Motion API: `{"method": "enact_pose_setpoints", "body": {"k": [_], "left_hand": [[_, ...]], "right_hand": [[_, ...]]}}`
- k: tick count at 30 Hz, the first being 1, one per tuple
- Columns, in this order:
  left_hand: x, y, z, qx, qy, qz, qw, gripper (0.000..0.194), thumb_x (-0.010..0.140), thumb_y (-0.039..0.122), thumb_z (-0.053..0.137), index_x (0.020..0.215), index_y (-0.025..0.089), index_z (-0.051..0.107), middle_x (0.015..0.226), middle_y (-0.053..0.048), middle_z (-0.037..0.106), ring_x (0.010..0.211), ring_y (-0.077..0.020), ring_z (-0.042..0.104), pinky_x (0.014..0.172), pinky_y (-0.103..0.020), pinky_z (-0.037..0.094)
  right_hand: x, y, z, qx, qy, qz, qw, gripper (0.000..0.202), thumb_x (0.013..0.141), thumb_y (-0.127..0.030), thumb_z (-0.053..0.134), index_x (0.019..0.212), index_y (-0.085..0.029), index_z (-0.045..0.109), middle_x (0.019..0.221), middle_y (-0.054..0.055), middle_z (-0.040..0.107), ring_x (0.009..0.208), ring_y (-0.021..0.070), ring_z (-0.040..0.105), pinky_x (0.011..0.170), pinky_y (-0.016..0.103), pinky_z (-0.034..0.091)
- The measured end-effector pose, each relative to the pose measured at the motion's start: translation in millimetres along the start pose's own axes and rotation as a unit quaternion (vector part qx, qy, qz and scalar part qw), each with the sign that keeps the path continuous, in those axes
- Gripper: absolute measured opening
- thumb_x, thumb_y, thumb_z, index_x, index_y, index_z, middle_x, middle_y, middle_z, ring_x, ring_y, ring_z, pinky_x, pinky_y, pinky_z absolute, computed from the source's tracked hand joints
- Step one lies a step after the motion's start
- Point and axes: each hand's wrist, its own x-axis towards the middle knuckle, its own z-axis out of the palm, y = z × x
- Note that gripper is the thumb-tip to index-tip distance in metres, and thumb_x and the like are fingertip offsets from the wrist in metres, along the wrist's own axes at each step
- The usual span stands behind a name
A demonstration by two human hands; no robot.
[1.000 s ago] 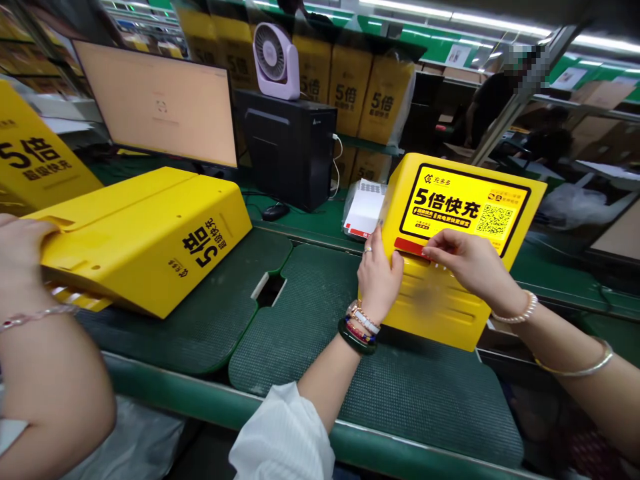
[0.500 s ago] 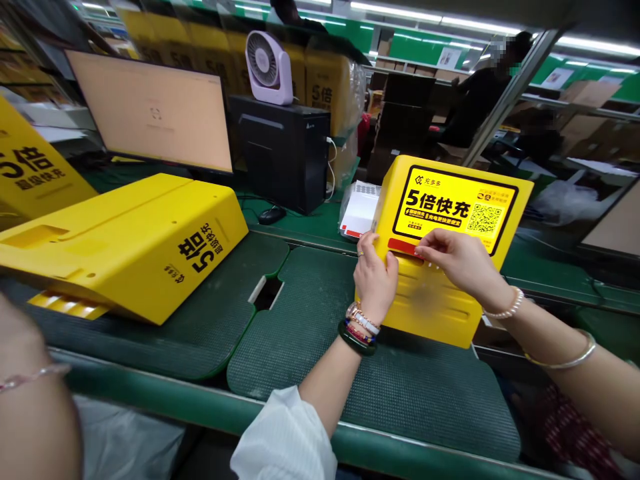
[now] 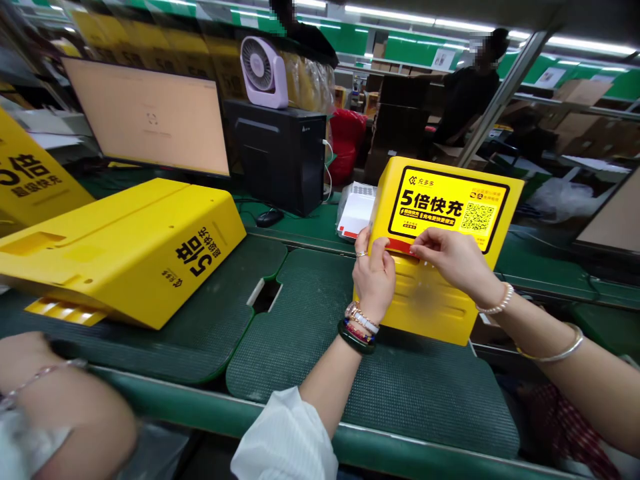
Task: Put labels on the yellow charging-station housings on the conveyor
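both hands pinch a thin red sticker strip [image 3: 400, 247] against the smooth yellow charging cabinet [image 3: 435, 300], upright on a ribbed green mat [image 3: 320, 347] on the counter: left hand [image 3: 374, 275] fingers clamped at its left end, right hand [image 3: 450, 257] fingertips at its right.

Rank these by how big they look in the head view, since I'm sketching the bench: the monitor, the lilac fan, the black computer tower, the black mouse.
1. Flat monitor with pale screen
2. Black computer tower
3. Lilac desk fan
4. Black mouse
The monitor sits nearer the camera, which may exaggerate its lead.
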Motion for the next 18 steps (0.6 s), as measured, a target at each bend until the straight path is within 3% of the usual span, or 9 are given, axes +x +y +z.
{"method": "enact_pose_setpoints", "body": {"k": [18], "left_hand": [[1.2,0.0,1.4,-0.004,0.023,0.019,1.000,0.028,0.090,0.010,0.049,0.114,0.023,0.058,0.146,-0.010,0.046,0.120,-0.0221,0.061,0.096,-0.036,0.057]], "right_hand": [[3.4,0.0,3.2,-0.031,0.016,-0.006,0.999,0.011,0.087,-0.027,0.064,0.079,-0.021,0.068,0.076,-0.001,0.071,0.070,0.0176,0.063,0.065,0.033,0.038]]}}
